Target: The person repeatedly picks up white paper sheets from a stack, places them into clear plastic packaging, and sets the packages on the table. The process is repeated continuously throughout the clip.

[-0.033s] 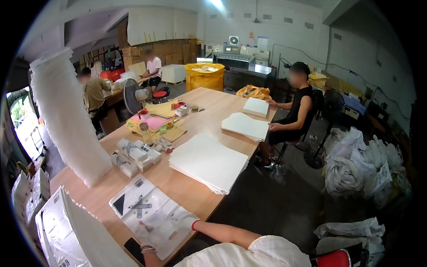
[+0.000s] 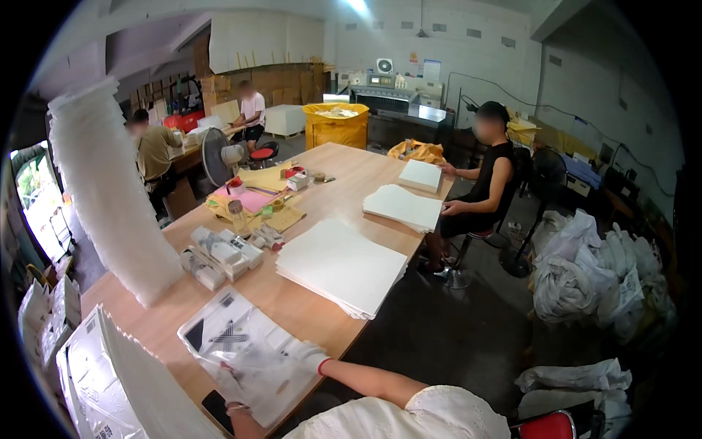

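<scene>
A clear plastic bag printed with crossed pencils [image 2: 232, 335] lies at the near edge of the table, its film wrinkled and glossy. At its lower left side is my left hand [image 2: 229, 386], in a pale glove with the fingertips showing reddish; the fingers are closed on the film. My right hand [image 2: 310, 357], in a white glove with a red cuff, grips the bag's right side. Glare on the film partly hides the fingers of both hands. Beyond the bag rests a stack of large white sheets [image 2: 340, 263].
A tall white stack [image 2: 110, 197] and a plastic-wrapped stack [image 2: 110, 373] stand at left. A dark phone [image 2: 217, 407] lies by my left wrist. White boxes [image 2: 219, 252] and a glass jar [image 2: 236, 214] are farther back. Across the table a person [image 2: 490, 175] handles sheets.
The film over the pencil print has shifted and wrinkled, blurring the print. My left hand has moved slightly left, my right hand slightly up and right.
</scene>
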A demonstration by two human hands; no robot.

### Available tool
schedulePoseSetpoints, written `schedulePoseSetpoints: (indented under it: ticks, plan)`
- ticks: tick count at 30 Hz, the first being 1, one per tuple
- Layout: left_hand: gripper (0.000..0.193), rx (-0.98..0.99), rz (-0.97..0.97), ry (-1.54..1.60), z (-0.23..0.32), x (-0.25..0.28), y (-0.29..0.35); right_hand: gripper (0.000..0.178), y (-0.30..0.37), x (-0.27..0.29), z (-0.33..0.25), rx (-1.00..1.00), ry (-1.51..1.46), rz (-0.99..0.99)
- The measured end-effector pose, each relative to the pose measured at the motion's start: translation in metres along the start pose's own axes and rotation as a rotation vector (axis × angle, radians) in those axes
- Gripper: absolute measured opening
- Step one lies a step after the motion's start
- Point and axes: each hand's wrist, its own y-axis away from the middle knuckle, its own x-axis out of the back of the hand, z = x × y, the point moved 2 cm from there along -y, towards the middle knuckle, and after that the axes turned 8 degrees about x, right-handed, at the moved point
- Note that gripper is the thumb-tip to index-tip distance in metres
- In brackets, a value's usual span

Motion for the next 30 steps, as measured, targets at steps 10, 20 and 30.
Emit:
schedulePoseSetpoints:
  ticks: [10,20,30]
  plan:
    - [0.035,-0.163,-0.140,-0.349,0.157,-0.094,0.075,0.046,-0.012,0.044,-0.088,0.340,0.036,-0.024]
    - [0.043,-0.930,0.434,-0.692,0.154,-0.091,0.137,0.060,0.097,0.220,0.054,0.183,0.674,0.207]
    - [0.027,0.032,-0.628,0.192,0.075,-0.194,0.163,0.006,0.088,0.243,0.079,0.244,0.290,0.363]
